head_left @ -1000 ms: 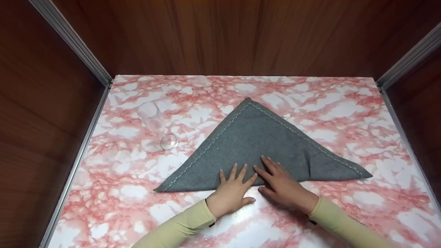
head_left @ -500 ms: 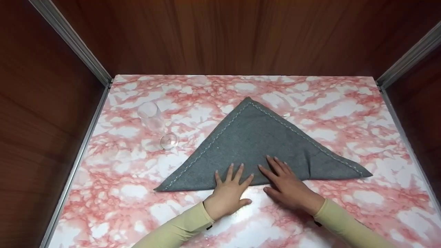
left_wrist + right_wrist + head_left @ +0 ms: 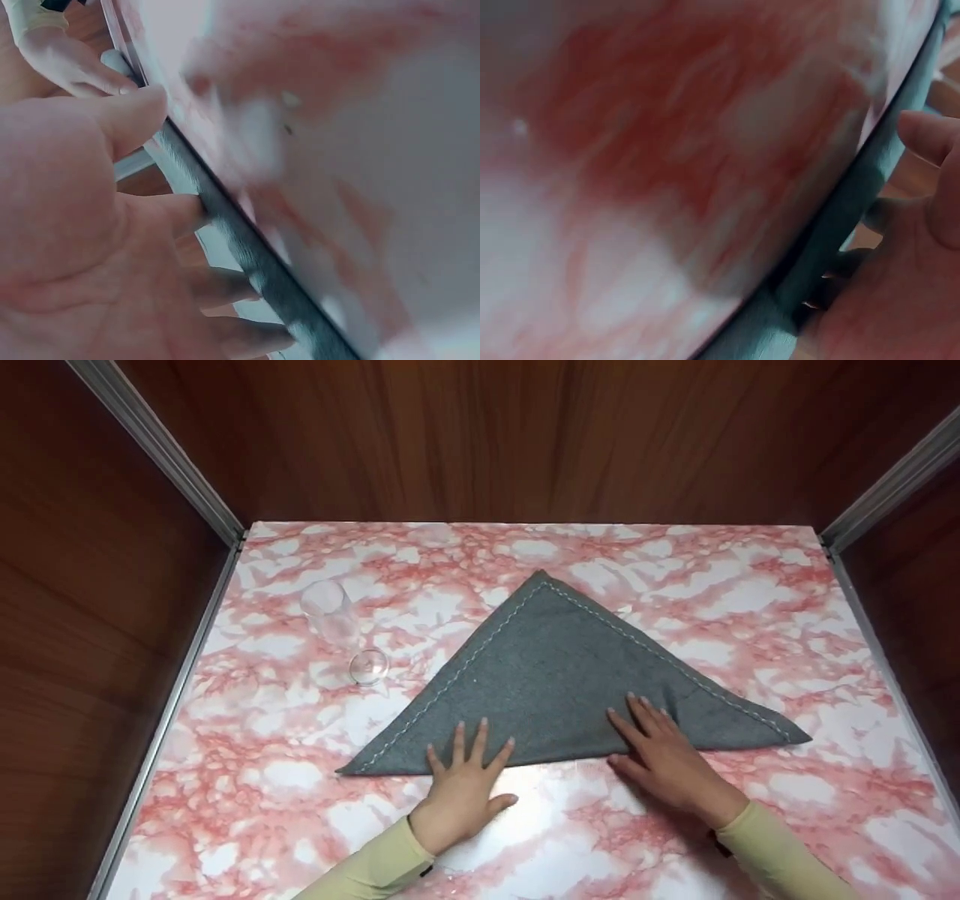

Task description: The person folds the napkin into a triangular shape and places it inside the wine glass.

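Note:
A grey cloth [image 3: 540, 675] with pale stitching along two edges lies folded into a triangle, its point toward the back wall. My left hand [image 3: 461, 795] has its fingers spread over the cloth's front fold, left of the middle. Over the same fold, farther right, lies my right hand [image 3: 667, 761], fingers straight and near a small crease. The left wrist view shows the fingertips of the left hand [image 3: 97, 247] at the edge of the cloth [image 3: 247, 247]. In the right wrist view, the fingers of the right hand [image 3: 900, 247] meet the cloth's folded edge [image 3: 855, 187].
A clear drinking glass [image 3: 330, 611] stands left of the cloth, with a round clear base or disc [image 3: 368, 667] in front of it. The table [image 3: 285, 825] has a red and white marbled top. Brown wood panels [image 3: 495, 442] enclose it at the back and sides.
Both hands have slid apart along the front fold, the left hand leftward and the right hand rightward. The cloth keeps its triangle shape and place.

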`<act>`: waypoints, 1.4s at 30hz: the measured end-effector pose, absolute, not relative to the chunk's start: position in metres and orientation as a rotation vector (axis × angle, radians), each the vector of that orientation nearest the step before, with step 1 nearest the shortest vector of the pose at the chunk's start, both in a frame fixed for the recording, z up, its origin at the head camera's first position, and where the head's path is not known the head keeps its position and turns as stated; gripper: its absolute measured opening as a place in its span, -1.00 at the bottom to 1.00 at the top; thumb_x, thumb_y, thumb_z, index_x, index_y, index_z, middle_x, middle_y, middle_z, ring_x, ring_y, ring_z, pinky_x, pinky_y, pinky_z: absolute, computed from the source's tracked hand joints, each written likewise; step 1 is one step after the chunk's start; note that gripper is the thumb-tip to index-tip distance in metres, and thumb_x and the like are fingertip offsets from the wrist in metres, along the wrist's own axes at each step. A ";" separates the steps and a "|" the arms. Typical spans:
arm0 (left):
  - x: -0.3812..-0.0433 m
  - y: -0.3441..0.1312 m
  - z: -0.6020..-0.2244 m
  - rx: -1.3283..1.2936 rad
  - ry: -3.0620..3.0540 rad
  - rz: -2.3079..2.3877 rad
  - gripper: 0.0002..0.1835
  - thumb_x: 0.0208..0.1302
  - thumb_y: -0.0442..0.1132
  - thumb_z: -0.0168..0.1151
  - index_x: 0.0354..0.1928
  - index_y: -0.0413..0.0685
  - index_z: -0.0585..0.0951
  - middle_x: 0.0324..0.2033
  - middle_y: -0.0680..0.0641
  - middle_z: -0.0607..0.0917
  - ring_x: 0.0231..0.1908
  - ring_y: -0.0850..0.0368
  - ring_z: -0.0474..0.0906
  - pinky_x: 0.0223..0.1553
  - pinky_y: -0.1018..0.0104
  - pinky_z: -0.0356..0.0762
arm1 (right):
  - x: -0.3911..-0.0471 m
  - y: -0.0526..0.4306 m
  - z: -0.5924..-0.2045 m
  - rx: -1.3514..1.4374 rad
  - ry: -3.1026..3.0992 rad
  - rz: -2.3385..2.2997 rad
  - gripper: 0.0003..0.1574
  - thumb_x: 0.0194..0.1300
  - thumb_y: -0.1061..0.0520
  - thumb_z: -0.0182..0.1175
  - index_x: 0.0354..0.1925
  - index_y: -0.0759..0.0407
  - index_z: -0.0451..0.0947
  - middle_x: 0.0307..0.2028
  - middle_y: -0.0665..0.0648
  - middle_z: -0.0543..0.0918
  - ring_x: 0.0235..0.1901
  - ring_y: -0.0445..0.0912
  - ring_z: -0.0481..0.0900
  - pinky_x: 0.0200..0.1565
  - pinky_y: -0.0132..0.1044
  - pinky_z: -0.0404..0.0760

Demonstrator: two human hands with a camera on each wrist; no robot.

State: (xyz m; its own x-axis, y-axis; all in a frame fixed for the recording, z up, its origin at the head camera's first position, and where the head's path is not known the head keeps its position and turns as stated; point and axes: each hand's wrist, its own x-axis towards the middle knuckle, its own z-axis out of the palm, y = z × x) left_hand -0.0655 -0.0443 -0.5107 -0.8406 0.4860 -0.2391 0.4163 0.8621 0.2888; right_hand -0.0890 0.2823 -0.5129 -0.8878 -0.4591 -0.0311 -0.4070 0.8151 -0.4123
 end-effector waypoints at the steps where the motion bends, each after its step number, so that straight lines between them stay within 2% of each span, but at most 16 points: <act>1: -0.065 -0.047 -0.510 0.654 2.727 0.326 -0.19 0.28 0.33 -0.02 0.49 0.24 0.07 0.46 -0.29 -0.14 0.37 -0.46 -0.26 0.01 -0.64 -0.08 | -0.088 0.285 -0.511 -0.665 2.866 -0.631 -0.19 0.37 -0.16 0.11 0.45 0.09 0.14 0.45 0.32 -0.03 0.42 0.22 -0.13 0.32 0.19 -0.06; 6: -0.058 -0.060 -0.508 0.537 2.745 0.326 -0.19 0.27 0.36 -0.04 0.49 0.27 0.08 0.45 -0.33 -0.13 0.34 -0.52 -0.24 0.01 -0.64 -0.09 | -0.082 0.299 -0.503 -0.535 2.912 -0.718 -0.15 0.38 -0.19 0.08 0.47 0.09 0.08 0.47 0.29 -0.09 0.42 0.26 -0.20 0.31 0.25 -0.10; 10: -0.053 -0.066 -0.509 0.468 2.795 0.302 -0.18 0.25 0.40 -0.05 0.48 0.28 0.11 0.44 -0.35 -0.12 0.33 -0.54 -0.22 0.00 -0.65 -0.09 | -0.077 0.312 -0.498 -0.395 2.981 -0.689 -0.07 0.39 -0.20 0.06 0.48 0.20 -0.02 0.45 0.38 -0.15 0.40 0.34 -0.25 0.30 0.29 -0.17; 17: -0.050 -0.071 -0.513 0.422 2.838 0.308 -0.17 0.23 0.42 -0.05 0.48 0.31 0.10 0.44 -0.35 -0.12 0.32 -0.57 -0.19 -0.01 -0.64 -0.06 | -0.075 0.329 -0.502 -0.227 2.820 -0.608 0.12 0.38 -0.33 -0.03 0.45 0.41 -0.20 0.40 0.55 -0.31 0.34 0.47 -0.39 0.23 0.39 -0.24; 21: -0.050 -0.072 -0.515 0.428 2.838 0.306 -0.16 0.22 0.42 -0.05 0.49 0.32 0.08 0.45 -0.33 -0.14 0.32 -0.56 -0.21 0.01 -0.64 -0.07 | -0.076 0.336 -0.505 -0.200 2.759 -0.614 0.16 0.36 -0.37 -0.03 0.46 0.40 -0.21 0.38 0.58 -0.35 0.33 0.47 -0.45 0.20 0.43 -0.28; 31: -0.058 -0.078 -0.519 0.501 2.848 0.301 -0.14 0.20 0.44 -0.06 0.49 0.35 0.05 0.45 -0.31 -0.15 0.33 -0.54 -0.25 0.03 -0.63 -0.09 | -0.076 0.361 -0.502 -0.234 2.718 -0.668 0.06 0.39 -0.29 -0.01 0.47 0.32 -0.18 0.40 0.53 -0.38 0.35 0.41 -0.47 0.20 0.42 -0.35; 37: -0.068 -0.083 -0.522 0.552 2.849 0.331 -0.15 0.21 0.46 -0.11 0.49 0.39 0.01 0.47 -0.26 -0.19 0.35 -0.50 -0.34 0.07 -0.61 -0.20 | -0.076 0.372 -0.502 -0.249 2.723 -0.683 0.03 0.40 -0.24 0.02 0.48 0.30 -0.17 0.40 0.52 -0.37 0.36 0.40 -0.46 0.21 0.41 -0.35; 42: -0.072 -0.078 -0.523 0.559 2.831 0.336 -0.12 0.20 0.48 -0.16 0.50 0.35 -0.02 0.46 -0.26 -0.25 0.36 -0.46 -0.39 0.11 -0.58 -0.29 | -0.070 0.360 -0.504 -0.260 2.798 -0.645 0.06 0.37 -0.26 0.05 0.47 0.33 -0.14 0.40 0.53 -0.34 0.36 0.42 -0.42 0.25 0.36 -0.34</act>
State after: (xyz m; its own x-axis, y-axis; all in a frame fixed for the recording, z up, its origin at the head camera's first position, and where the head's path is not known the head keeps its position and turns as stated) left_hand -0.0715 -0.0780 -0.5227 -0.8993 0.3966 -0.1842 0.3424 0.9007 0.2674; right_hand -0.0705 0.3597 -0.5038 -0.9508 -0.2293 -0.2081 -0.1150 0.8854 -0.4503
